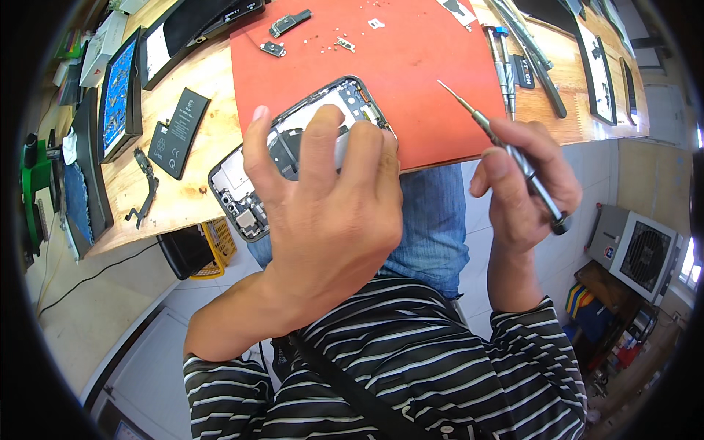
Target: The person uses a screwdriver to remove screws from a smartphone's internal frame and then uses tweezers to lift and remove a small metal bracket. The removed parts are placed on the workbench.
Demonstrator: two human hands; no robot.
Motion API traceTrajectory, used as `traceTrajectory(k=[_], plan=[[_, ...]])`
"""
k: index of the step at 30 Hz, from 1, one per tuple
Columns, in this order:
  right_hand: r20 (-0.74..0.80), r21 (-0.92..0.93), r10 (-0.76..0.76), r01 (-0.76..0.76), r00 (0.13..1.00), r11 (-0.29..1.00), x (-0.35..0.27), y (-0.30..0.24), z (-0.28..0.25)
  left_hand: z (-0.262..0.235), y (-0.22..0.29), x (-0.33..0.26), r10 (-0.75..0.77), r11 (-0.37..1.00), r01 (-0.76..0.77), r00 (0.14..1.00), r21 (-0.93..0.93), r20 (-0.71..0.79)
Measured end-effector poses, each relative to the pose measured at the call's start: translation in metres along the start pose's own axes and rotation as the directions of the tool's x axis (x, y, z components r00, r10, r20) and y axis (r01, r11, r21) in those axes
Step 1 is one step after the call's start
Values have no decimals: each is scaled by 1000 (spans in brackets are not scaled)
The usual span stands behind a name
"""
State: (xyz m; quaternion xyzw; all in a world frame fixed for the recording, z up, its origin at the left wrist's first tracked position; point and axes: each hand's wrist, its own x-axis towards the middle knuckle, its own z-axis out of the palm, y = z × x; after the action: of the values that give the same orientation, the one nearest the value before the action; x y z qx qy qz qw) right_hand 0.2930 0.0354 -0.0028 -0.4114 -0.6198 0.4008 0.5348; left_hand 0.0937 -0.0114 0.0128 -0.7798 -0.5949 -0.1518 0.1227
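An opened phone housing (236,181), its inner parts bare, lies slanted over the table's front edge. My left hand (326,194) is on top of it, fingers bent over the frame and gripping it. Some of the inside is hidden beneath that hand. To the right, my right hand (524,183) holds a slim precision screwdriver (529,172) between thumb and fingers. Its thin tip points up and left, over the red mat (433,103) and apart from the phone. Small metal brackets (273,48) and tiny screws are scattered at the mat's far side.
A black phone battery (180,133) and a dark flex cable part (147,187) lie left on the wooden table (121,227). Two more screwdrivers (506,73) and tweezers (524,33) sit right of the mat. A blue-filled tray (119,95) stands far left.
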Motion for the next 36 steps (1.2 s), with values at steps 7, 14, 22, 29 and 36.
traceTrajectory(k=[7, 14, 22, 29, 36], plan=[[225, -99, -43, 67, 974, 993, 50, -25, 3, -2, -3, -6, -32, 995, 33, 999, -90, 14], [488, -514, 444, -163, 752, 842, 63, -13, 27, 4, -5, -14, -117, 964, 109, 993, -244, -17], [498, -648, 542, -124, 677, 751, 79, -24, 34, 5, -9, -14, -141, 945, 133, 990, -298, -5], [488, -654, 560, -144, 670, 743, 82, -28, 39, -5, -14, -19, -142, 918, 153, 988, -365, 57], [493, -657, 536, -112, 685, 746, 83, -28, 39, -12, -23, -24, -144, 903, 170, 985, -395, 94]])
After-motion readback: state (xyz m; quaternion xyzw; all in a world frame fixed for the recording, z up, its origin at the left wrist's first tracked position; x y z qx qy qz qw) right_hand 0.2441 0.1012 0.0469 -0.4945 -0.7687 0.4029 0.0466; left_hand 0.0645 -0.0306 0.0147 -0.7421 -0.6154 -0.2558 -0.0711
